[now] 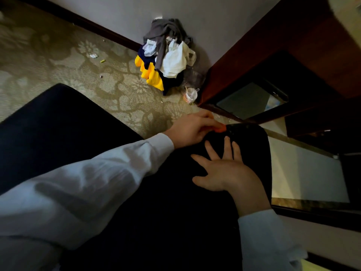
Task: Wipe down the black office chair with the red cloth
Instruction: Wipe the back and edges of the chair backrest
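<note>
Patterned beige carpet (58, 65), with a heap of clothes (166, 55) in the wall corner, lies behind the smooth black office chair (166, 212), where the left hand (192, 130) pinches the red cloth (220, 130) at the rounded edge and the right hand (220, 171) rests flat with fingers spread on the padding.

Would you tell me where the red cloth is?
The red cloth is right of centre in the head view, pinched in the left hand at the edge of the black chair.
</note>
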Demonstrator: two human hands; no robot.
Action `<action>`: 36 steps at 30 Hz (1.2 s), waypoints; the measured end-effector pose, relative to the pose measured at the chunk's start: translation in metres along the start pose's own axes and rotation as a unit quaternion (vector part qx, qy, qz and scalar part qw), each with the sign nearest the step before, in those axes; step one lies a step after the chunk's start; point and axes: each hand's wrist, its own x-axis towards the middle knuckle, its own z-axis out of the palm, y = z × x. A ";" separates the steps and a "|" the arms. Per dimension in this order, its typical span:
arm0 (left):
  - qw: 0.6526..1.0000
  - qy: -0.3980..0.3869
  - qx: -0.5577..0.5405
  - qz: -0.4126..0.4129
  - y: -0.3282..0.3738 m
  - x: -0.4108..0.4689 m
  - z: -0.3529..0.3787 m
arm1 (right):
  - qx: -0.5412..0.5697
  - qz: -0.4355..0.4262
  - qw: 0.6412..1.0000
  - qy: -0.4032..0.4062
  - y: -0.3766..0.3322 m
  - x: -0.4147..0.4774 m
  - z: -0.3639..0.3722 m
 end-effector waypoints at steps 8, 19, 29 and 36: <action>0.990 -0.058 0.081 -0.101 -0.050 -0.047 -0.007 | 0.014 0.008 1.000 -0.012 -0.001 0.000 -0.003; 0.983 0.122 -0.070 -0.119 0.001 -0.084 -0.007 | 0.002 0.025 1.000 0.005 -0.008 -0.004 -0.005; 0.993 -0.026 -0.067 -0.091 0.052 -0.179 -0.016 | -0.025 -0.008 0.997 0.066 -0.045 -0.056 0.034; 0.993 0.059 0.016 -0.098 0.057 -0.172 0.021 | -0.026 0.014 0.995 0.091 -0.070 -0.087 0.069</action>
